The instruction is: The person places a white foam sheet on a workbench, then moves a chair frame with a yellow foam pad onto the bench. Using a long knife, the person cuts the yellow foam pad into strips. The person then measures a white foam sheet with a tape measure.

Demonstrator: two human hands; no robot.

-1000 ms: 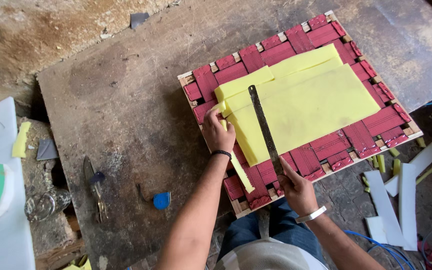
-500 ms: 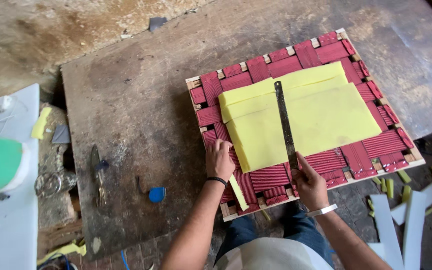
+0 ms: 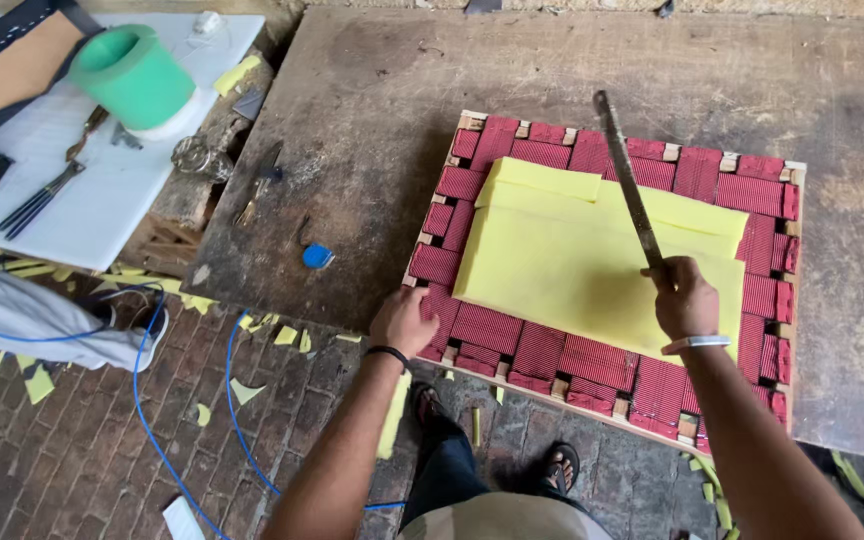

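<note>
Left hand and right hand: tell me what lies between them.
Head view: between the left hand and the right hand lie red webbing and the yellow foam sheet.

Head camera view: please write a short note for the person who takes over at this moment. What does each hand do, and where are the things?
Left hand: rests on the near left corner of the red woven frame, holding nothing that can be seen.
Right hand: closed on the near end of the long metal ruler, which slants up and away over the yellow foam sheet.
The foam lies on the frame, and the frame lies on the dark worktable.
Done: foam is placed on the frame.
Left: no cut line shows in the foam; ruler is not laid flat.
</note>
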